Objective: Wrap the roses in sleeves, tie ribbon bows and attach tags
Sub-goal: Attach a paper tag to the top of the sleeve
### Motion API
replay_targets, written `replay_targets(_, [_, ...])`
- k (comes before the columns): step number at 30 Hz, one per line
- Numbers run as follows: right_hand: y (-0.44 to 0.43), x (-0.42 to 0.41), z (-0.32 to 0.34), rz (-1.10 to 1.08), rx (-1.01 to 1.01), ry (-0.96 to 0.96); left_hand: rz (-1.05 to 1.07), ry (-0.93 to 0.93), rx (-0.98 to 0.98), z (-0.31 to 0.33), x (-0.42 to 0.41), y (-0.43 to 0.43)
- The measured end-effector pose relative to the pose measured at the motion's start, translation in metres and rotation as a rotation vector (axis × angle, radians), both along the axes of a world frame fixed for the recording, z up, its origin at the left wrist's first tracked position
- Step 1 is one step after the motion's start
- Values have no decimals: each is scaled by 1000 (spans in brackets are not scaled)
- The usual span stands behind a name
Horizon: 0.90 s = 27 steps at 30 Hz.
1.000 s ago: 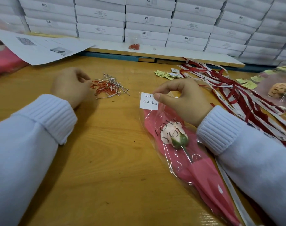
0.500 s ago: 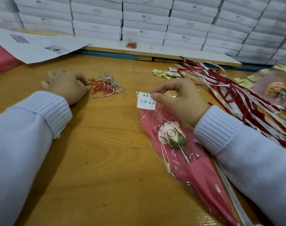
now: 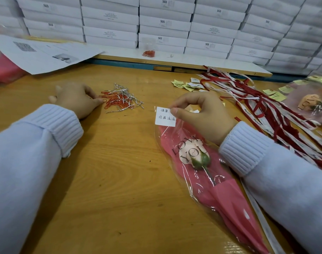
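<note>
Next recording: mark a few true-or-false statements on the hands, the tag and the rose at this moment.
The right hand pinches the white tag at the top of the sleeved rose. True.
The left hand holds a ribbon. False: it reaches the pile of clips and twist ties.
The sleeved rose stands upright. False: it lies flat on the table.
The ribbons lie right of the right hand. True.

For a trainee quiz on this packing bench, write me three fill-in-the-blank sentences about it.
The small white handwritten paper tag is pinched by the ____ hand. The clear plastic sleeve around the peach rose reads LOVE ____. The stacked white cardboard boxes behind are printed ____.
Missing: right; YOU; SGS.
</note>
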State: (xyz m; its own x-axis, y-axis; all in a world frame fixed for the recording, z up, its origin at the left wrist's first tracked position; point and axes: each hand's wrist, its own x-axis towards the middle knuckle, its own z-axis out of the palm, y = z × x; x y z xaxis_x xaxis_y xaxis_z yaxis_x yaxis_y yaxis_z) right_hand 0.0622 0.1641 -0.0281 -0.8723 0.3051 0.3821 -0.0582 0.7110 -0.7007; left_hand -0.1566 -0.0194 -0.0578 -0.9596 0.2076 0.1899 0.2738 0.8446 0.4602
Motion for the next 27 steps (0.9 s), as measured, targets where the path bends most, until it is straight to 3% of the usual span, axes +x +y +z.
replay_targets(3, [0,0,0,1,4,7,-18,10,60,1,2,-1])
replay_targets(7, [1,0,0,5,10,16,-200,147,447,9,21,1])
replay_targets(9, [2,0,0,5,19,21,-316,188,548,17,40,6])
replay_targets(17, [2,1,1,18,60,46,-741,29,460,30,104,36])
replay_targets(21, [0,1,1,24,68,47,-719,52,428,27,103,38])
replay_targets(27, [0,2,1,29,81,52,-685,6,572,29,98,34])
